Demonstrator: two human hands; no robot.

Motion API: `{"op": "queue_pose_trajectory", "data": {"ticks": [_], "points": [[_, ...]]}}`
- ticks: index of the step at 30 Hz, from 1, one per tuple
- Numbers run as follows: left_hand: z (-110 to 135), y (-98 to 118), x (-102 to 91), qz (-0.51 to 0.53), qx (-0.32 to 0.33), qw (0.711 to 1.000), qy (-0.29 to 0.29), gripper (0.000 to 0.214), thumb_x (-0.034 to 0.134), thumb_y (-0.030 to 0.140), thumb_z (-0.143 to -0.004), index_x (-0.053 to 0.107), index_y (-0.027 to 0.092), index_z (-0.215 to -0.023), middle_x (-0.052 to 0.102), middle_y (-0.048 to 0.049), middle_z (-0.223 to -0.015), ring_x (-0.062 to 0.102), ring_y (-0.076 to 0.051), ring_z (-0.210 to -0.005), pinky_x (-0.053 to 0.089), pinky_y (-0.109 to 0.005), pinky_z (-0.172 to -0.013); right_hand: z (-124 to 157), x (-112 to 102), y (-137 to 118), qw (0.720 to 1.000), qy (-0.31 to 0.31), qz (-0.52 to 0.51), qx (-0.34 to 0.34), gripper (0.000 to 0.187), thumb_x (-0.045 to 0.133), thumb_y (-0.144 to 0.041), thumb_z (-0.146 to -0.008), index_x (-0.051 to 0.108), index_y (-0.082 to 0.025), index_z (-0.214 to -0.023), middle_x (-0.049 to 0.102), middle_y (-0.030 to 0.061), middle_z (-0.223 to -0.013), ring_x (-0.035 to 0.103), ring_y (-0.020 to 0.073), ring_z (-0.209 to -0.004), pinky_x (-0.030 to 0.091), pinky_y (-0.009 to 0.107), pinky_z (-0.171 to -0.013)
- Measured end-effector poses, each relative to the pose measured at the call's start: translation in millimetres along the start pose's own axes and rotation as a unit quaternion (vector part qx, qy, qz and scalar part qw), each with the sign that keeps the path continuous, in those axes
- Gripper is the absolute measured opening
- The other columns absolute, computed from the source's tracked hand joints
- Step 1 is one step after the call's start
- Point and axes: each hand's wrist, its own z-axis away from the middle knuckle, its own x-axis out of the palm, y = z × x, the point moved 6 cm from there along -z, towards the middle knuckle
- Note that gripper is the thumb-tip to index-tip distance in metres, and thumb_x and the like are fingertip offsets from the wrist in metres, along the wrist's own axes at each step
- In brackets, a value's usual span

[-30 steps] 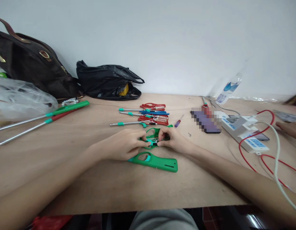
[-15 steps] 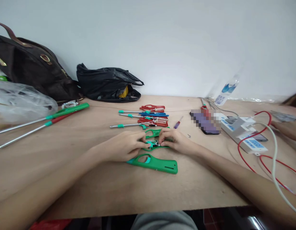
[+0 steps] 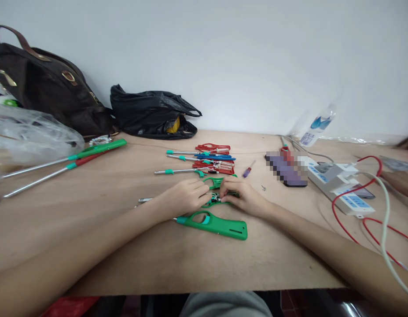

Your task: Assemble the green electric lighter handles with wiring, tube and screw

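My left hand and my right hand meet over an open green lighter shell on the wooden table. Both pinch at its small inner parts, fingers curled together. A metal tube end pokes out left of my left wrist. The other green shell half lies flat just in front of my hands. Behind them lie several long-nosed lighters in red, blue and green.
Two long green and red lighters lie at the left by a clear plastic bag. A brown handbag and black bag stand at the wall. A small screwdriver, a power strip, red cable and bottle lie right. Another person's hand rests far right.
My hands have shifted slightly right and closer together over the green shell. The view has swung a little, and a metal tube end now shows left of my left wrist.
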Motion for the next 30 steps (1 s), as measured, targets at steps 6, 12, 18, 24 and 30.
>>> {"op": "queue_pose_trajectory", "data": {"ticks": [6,12,18,24,30], "points": [[1,0,1.2,-0.022,0.011,1.000,0.004,0.032,0.034,0.010,-0.097,0.063,0.016,-0.086,0.063,-0.0058,-0.080,0.058,-0.017,-0.074,0.048,-0.028,-0.070,0,3,2,0.999,0.003,-0.013,0.030,0.013,0.058,-0.010,-0.086,0.058,-0.019,-0.076,0.060,0.0032,-0.081,0.055,0.0181,-0.081,0.046,0.032,-0.075],[3,-2,3.4,-0.004,0.006,1.000,-0.011,0.031,0.036,0.010,-0.097,0.063,0.016,-0.081,0.061,-0.0053,-0.077,0.055,-0.017,-0.070,0.046,-0.028,-0.067,1,3,-8,0.999,0.018,0.043,0.009,0.013,0.056,-0.011,-0.088,0.058,-0.019,-0.078,0.059,0.0044,-0.083,0.054,0.0186,-0.082,0.046,0.032,-0.075],[2,0,-0.5,0.002,0.011,1.000,-0.012,0.036,0.032,0.012,-0.099,0.064,0.016,-0.084,0.061,-0.0057,-0.077,0.055,-0.016,-0.069,0.047,-0.029,-0.066,9,13,-28,0.963,0.006,0.252,-0.098,0.026,0.039,-0.014,-0.096,0.063,-0.016,-0.085,0.061,0.0097,-0.085,0.051,0.0214,-0.080,0.045,0.035,-0.070],[6,-1,-7.3,0.043,0.005,0.999,-0.028,0.032,0.034,0.015,-0.099,0.065,0.016,-0.090,0.062,-0.0066,-0.079,0.055,-0.017,-0.069,0.045,-0.029,-0.064,11,15,-32,0.934,-0.043,0.316,-0.162,0.027,0.039,-0.015,-0.095,0.064,-0.016,-0.084,0.062,0.0098,-0.083,0.049,0.0217,-0.079,0.043,0.035,-0.070],[12,-14,-8.8,0.236,-0.091,0.968,-0.008,0.029,0.038,0.023,-0.099,0.067,0.018,-0.093,0.066,-0.0048,-0.079,0.058,-0.015,-0.073,0.044,-0.025,-0.065,8,5,-30,0.960,-0.082,0.241,-0.118,0.020,0.045,-0.021,-0.092,0.061,-0.018,-0.080,0.059,0.0082,-0.083,0.049,0.0211,-0.079,0.043,0.034,-0.072]]}}
